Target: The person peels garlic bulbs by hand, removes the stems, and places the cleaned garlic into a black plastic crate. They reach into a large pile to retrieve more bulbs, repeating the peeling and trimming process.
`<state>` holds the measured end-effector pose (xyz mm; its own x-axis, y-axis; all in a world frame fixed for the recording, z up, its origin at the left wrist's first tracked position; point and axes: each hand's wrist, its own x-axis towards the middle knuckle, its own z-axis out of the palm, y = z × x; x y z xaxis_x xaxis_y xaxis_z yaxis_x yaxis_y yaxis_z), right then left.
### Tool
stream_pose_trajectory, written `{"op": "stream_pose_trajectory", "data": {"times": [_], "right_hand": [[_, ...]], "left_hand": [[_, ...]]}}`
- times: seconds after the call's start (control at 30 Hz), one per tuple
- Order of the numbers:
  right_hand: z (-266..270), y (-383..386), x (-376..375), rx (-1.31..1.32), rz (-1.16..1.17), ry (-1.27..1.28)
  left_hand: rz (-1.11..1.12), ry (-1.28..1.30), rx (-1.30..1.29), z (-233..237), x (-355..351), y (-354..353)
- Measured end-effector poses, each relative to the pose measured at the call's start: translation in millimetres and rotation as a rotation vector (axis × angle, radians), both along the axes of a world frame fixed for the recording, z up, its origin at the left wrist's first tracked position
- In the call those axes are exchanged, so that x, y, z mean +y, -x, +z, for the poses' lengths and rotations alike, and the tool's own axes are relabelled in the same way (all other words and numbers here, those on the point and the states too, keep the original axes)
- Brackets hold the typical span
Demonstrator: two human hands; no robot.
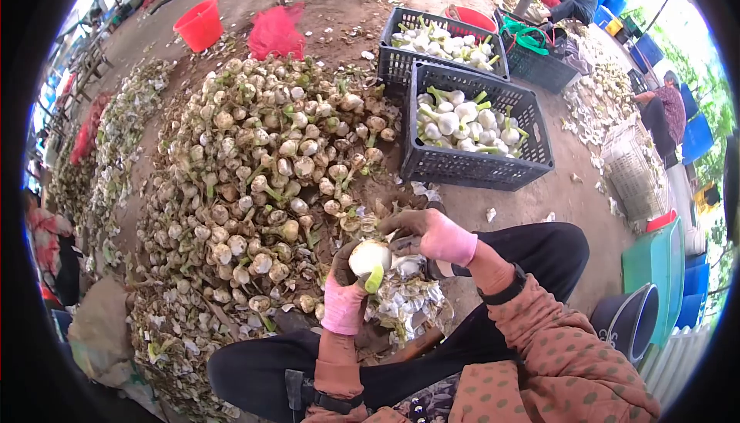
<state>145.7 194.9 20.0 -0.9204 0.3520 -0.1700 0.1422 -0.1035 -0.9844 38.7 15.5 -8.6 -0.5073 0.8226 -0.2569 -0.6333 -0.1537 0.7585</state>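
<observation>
Dirt floor (524, 208) carries a garlic heap (254, 176); beside the heap, the left hand (344, 299) cradles a white, green-stemmed bulb (371, 258), the right hand (438, 235) half-curled at its edge.

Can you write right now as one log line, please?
left hand: holds garlic bulb | right hand: at bulb, grip unclear | garlic pile: ahead | near crate: white garlic inside

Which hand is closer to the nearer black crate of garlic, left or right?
Right. The right hand is just below the crate in the picture, apart from it; the left hand, holding a garlic bulb, is lower and farther left.
</observation>
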Motion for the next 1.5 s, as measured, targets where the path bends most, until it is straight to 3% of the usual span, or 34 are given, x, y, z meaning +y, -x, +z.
{"op": "stream_pose_trajectory", "data": {"times": [0.33, 0.4, 0.5, 0.7, 0.77, 0.8, 0.87, 0.9, 0.97, 1.0, 1.1, 1.17, 1.2, 1.27, 1.33, 1.4, 1.47, 1.5], "right_hand": [[20.8, 5.9, -19.5, -0.164, -0.002, -0.332], [22.8, 7.0, -27.9, -0.180, -0.059, -0.585], [23.3, 8.1, -36.3, -0.171, -0.131, -0.692], [19.3, 5.3, -34.1, -0.124, -0.114, -0.645], [13.6, 6.2, -30.2, -0.174, -0.122, -0.660], [5.8, 7.2, -27.3, -0.224, -0.126, -0.673], [-27.5, 7.1, -15.6, -0.209, -0.141, -0.666], [-38.4, 5.3, -14.1, -0.342, -0.067, -0.741], [-74.7, 0.4, -8.5, -0.582, 0.065, -0.866], [-88.3, -3.9, -8.1, -0.683, 0.128, -0.939], [-111.1, -23.5, -5.4, -0.797, 0.278, -0.914], [-127.1, -30.4, -3.4, -0.643, 0.044, -1.042], [-86.0, -21.8, -4.6, -0.477, -0.002, -0.977], [-57.5, -10.0, 3.7, -0.310, -0.095, -0.500], [-25.5, -5.1, -2.0, -0.210, -0.043, -0.367], [-3.7, 0.0, -10.4, -0.115, 0.010, -0.233], [8.7, 7.3, -20.6, -0.121, 0.156, -0.425], [17.7, 11.6, -28.2, -0.105, 0.164, -0.547]], "left_hand": [[-0.032, -0.091, -0.243, -3.9, -6.0, -1.6], [-0.030, -0.093, -0.254, -3.8, -6.7, -3.2], [-0.011, -0.114, -0.287, -1.5, -5.3, -5.7], [-0.073, -0.167, -0.481, -14.5, -9.0, -2.9], [-0.289, -0.004, 0.391, -20.8, -13.4, -1.7], [-0.224, -0.175, -0.568, -22.0, -15.2, -6.8], [-0.460, 0.071, 0.829, -33.9, -24.6, -9.2], [-0.463, 0.071, 0.830, -34.4, -24.8, -11.1], [-0.292, -0.294, -0.830, -8.1, -13.2, -15.2], [-0.249, -0.192, -0.672, -10.9, -14.3, -16.0], [-0.232, -0.208, -0.440, 15.2, -14.0, -14.7], [-0.163, -0.122, -0.281, 6.7, -12.9, -13.7], [-0.134, -0.082, -0.173, 2.8, -10.9, -12.0], [-0.065, -0.043, -0.129, -7.2, -6.1, -13.7], [0.012, 0.044, 0.202, -19.5, -2.2, -13.4], [0.039, 0.127, 0.203, -13.4, 1.4, -16.5], [0.062, 0.208, 0.311, 11.0, 6.4, -18.1], [0.019, 0.046, -0.388, 30.4, 10.6, -14.1]]}}
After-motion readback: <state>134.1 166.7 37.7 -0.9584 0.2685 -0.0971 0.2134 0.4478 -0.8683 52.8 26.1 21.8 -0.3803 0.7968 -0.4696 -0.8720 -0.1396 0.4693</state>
